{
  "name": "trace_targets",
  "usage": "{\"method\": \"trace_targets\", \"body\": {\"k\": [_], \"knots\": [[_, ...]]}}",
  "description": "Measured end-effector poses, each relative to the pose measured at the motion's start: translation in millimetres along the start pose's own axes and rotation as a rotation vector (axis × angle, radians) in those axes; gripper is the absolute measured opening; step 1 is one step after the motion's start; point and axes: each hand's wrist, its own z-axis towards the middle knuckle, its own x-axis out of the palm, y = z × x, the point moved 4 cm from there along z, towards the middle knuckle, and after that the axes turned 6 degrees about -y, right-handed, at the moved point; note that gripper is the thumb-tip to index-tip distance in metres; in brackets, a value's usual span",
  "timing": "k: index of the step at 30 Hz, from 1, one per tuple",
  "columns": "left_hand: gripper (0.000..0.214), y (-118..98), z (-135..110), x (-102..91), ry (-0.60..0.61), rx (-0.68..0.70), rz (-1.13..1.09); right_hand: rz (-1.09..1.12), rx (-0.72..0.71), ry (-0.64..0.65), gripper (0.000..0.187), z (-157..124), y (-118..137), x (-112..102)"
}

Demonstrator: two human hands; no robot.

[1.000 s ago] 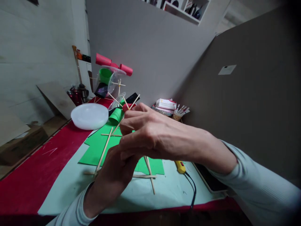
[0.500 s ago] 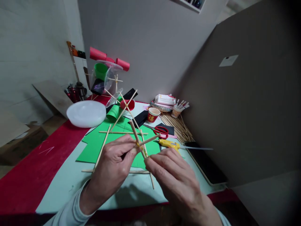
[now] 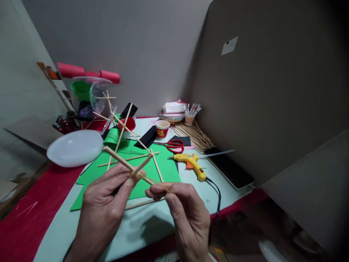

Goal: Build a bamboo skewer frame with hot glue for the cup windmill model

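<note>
My left hand (image 3: 102,207) is closed, pinching a small cross of wooden sticks (image 3: 128,167) at its joint, a little above the table. My right hand (image 3: 181,213) is closed too, its thumb and forefinger pinching the lower right end of the long stick. Beneath the hands lies a green sheet (image 3: 141,165) with a larger frame of thin sticks (image 3: 131,145) on it. A yellow glue gun (image 3: 191,162) with a black cord lies just right of the sheet.
Red scissors (image 3: 174,145), a red paper cup (image 3: 162,128), a heap of sticks (image 3: 195,134) and a dark tablet (image 3: 229,165) lie at the right. A white bowl (image 3: 75,147) sits left, with clear containers and red rolls behind. A brown board (image 3: 272,91) walls the right side.
My right hand came off the top of the sticks, moved down to the right and took the stick's end. The view swung right, and the stick cross tilted flatter.
</note>
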Motion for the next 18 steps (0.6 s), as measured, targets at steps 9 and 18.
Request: {"method": "trace_targets", "body": {"k": [9, 18], "knots": [[0.012, 13.7, -4.8, -2.2, 0.019, -0.048, 0.017, 0.386, 0.317, -0.277, 0.01, 3.3, -18.6, 19.0], [0.016, 4.8, -2.6, -3.3, -0.011, 0.008, -0.012, 0.48, 0.443, -0.239, 0.017, -5.2, -23.7, 22.6]]}}
